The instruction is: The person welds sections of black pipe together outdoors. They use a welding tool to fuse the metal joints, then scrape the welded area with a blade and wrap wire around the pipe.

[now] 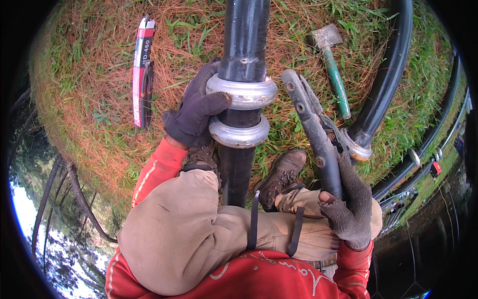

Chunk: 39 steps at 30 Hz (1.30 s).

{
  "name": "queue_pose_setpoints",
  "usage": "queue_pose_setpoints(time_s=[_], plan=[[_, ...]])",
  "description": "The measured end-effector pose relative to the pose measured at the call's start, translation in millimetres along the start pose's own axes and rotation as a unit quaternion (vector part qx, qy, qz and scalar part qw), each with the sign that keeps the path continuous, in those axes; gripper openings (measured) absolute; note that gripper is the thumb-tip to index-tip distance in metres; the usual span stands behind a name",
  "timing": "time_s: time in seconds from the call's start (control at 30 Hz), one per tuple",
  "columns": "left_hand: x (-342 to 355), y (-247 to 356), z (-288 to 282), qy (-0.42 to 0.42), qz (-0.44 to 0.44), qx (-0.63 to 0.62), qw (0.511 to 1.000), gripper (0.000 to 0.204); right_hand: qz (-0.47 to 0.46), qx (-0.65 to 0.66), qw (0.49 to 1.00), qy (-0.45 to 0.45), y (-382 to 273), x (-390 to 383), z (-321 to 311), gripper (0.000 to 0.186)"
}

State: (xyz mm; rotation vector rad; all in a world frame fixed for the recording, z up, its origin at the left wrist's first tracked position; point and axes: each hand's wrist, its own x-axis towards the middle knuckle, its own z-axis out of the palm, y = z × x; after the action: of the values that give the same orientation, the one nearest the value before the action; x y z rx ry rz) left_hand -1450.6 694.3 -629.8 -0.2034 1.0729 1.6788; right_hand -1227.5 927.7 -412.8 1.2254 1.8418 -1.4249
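A black metal pipe [244,45] runs lengthwise between my feet, with two silver rings around it, the upper ring [244,90] and the lower ring [240,133]. My left hand [196,107], in a dark glove, grips the left side of the upper ring, its thumb across the front and its other fingers partly hidden. Beside my right knee, my right hand [351,207], in a worn grey knit glove with a bare thumb tip, is closed around a dark metal tool [313,129]. This tool has a long riveted bar, a rounded end and a spring near its middle.
Right of the tool, a curved black pipe [386,74] ends in a silver collar [356,144]. A green-handled hammer [336,79] lies on the grass and pine needles. A long pink-and-white packet [139,74] lies at left. More black pipes [433,142] stretch along the right.
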Motion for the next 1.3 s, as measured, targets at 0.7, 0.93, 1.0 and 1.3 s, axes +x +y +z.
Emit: queue_pose_setpoints(time_s=[0.7, 0.93, 1.0, 1.3], plan=[[2.5, -3.0, -3.2, -0.007, 0.017, 0.02, 1.0, 0.1, -0.027, -0.029, 0.999, 0.002, 4.1, 0.4, 1.7, 0.09], [2.4, -2.9, -4.7, -0.013, 0.005, 0.036, 0.999, 0.102, -0.014, 0.017, 0.999, 0.024, 2.2, -3.6, 0.2, 0.089], [2.2, -3.9, -5.8, -0.009, 0.005, 0.04, 0.999, 0.101, -0.002, 0.032, 0.999, 0.017, 1.3, -3.6, -0.2, 0.089], [3.2, -7.3, -10.8, -0.002, 0.009, 0.031, 0.999, 0.094, -0.03, -0.035, 0.999, -0.016, 4.0, 2.3, -1.9, 0.085]])
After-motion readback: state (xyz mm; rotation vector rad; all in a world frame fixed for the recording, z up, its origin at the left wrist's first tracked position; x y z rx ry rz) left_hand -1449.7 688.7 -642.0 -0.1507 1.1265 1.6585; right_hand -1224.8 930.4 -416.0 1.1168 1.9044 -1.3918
